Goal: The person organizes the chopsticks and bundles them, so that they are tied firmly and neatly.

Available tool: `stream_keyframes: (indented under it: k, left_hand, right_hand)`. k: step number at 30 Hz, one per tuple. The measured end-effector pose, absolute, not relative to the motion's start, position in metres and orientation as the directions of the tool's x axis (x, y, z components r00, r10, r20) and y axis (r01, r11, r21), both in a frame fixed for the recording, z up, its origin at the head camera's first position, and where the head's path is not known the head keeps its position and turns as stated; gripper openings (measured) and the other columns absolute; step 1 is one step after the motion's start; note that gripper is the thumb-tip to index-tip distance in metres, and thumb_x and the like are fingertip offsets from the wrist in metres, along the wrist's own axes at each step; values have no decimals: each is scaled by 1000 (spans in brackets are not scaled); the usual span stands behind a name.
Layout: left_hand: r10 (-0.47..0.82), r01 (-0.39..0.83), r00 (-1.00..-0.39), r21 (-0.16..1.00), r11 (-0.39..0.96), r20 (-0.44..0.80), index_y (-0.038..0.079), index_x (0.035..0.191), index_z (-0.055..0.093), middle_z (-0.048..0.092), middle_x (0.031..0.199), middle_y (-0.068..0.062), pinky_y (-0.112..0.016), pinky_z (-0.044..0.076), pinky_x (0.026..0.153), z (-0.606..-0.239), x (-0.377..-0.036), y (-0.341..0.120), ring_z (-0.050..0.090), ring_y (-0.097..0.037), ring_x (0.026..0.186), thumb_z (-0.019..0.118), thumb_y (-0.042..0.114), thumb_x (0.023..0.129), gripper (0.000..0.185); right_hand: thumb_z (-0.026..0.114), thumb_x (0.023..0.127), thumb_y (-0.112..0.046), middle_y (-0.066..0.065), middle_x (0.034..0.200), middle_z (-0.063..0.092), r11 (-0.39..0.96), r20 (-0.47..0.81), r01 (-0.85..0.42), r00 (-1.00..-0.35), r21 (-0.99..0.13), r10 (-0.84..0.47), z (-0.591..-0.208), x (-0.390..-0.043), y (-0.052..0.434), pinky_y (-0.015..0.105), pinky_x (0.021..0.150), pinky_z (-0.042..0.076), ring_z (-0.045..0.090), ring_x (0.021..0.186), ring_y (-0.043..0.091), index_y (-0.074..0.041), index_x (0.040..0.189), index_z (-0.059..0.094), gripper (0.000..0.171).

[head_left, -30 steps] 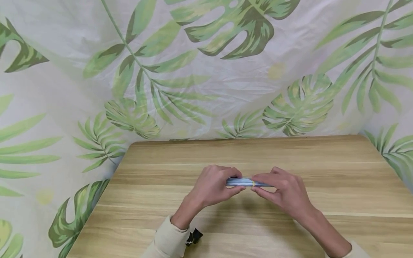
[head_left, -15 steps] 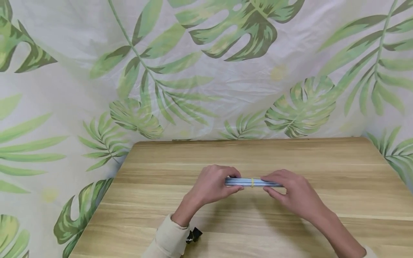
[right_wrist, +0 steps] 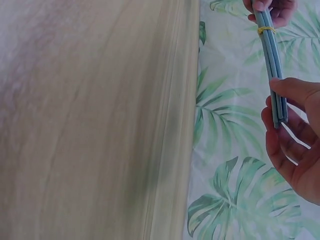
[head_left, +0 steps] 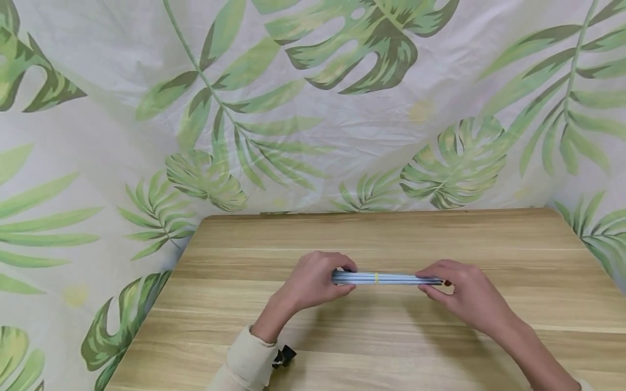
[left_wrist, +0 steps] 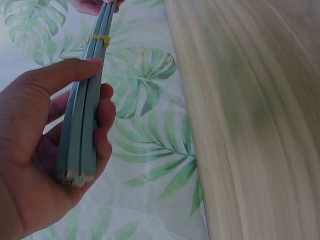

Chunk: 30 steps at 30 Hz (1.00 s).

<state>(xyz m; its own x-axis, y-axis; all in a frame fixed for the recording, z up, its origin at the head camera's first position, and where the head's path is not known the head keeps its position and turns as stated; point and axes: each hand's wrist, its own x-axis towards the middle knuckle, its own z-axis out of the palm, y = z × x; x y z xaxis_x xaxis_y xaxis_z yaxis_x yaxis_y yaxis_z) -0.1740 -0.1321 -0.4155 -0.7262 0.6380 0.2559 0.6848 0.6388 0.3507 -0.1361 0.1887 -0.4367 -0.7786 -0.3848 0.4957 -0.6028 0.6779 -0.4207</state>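
Several slim, straight blue-grey pencil-like sticks form a bundle [head_left: 398, 279], level above the wooden table in the head view. A yellow rubber band [head_left: 376, 278] goes round it near the middle. My left hand [head_left: 310, 282] grips the left end; in the left wrist view its thumb [left_wrist: 75, 72] lies along the top, fingers curled beneath, and the sticks' grey ends [left_wrist: 75, 177] show. At the other end, my right hand [head_left: 469, 293] pinches the bundle between thumb and fingers, seen also in the right wrist view, where the stick ends [right_wrist: 280, 121] stick out.
The wooden table [head_left: 391, 336] spreads below both hands, its far edge against a leaf-patterned cloth [head_left: 342, 152]. A small black object [head_left: 285, 355] shows beside the left sleeve [head_left: 249, 355]; its kind cannot be told.
My right hand has slid right along the bundle to its right end, uncovering the rubber band and more of the sticks. My left hand, still gripping, has shifted slightly left with the bundle.
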Motion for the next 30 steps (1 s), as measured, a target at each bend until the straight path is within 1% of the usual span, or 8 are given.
stream_keyframes:
  k: [4,7,10,14,17,20,26,30]
  left_hand:
    - [679,692,-704,409,594,206,19,108,72,68,102,10,-18,48,71,-418,-176,-139,57,0,81,77,18,82,26]
    - [686,693,-700,424,583,200,17,109,71,66,104,9,-19,48,75,-422,-176,-145,56,-3,84,75,15,82,27]
    - [674,705,-700,386,596,237,19,107,71,66,102,10,-20,49,74,-428,-177,-149,57,-3,82,76,17,82,25]
    - [657,719,-694,334,609,296,21,106,72,69,101,11,-22,50,72,-434,-180,-152,59,-1,81,78,21,84,23]
    - [650,721,-692,340,604,313,20,106,73,71,101,9,-23,52,73,-436,-182,-153,61,-1,82,80,22,84,23]
    - [650,718,-695,353,600,309,19,107,74,72,102,8,-24,53,75,-438,-184,-154,64,-1,85,80,23,85,23]
    - [663,713,-696,375,592,276,17,110,74,74,105,6,-27,54,80,-444,-192,-155,67,-4,92,79,24,86,25]
    - [663,698,-708,386,603,243,18,109,75,74,104,7,-25,54,80,-452,-197,-154,67,-4,91,80,24,85,25]
  right_hand:
    - [87,74,-13,-15,95,72,670,500,-609,-774,-424,-388,-437,-137,193,19,60,50,63,77,-2,-26,98,77,29]
    - [87,74,-11,-14,95,72,651,501,-615,-773,-444,-389,-438,-139,194,19,60,50,62,75,-2,-25,97,77,29]
    - [86,75,-9,-13,95,73,632,502,-623,-770,-461,-394,-440,-142,195,20,60,50,62,74,-1,-24,97,77,28]
    - [84,77,-9,-11,95,74,618,503,-628,-769,-473,-395,-444,-147,195,22,62,51,65,74,3,-23,98,78,26]
    - [84,79,-11,-11,94,74,616,496,-623,-773,-481,-395,-448,-150,196,23,62,52,68,77,5,-23,98,78,24]
    - [84,79,-13,-11,94,75,618,488,-624,-774,-479,-403,-453,-154,197,24,61,53,69,79,5,-24,97,79,21]
    - [84,79,-10,-9,92,76,624,475,-626,-774,-469,-419,-463,-162,199,29,64,57,70,79,3,-22,96,79,21]
    - [83,80,-9,-9,92,76,634,431,-598,-798,-490,-421,-470,-166,200,27,65,56,70,80,3,-22,97,79,22]
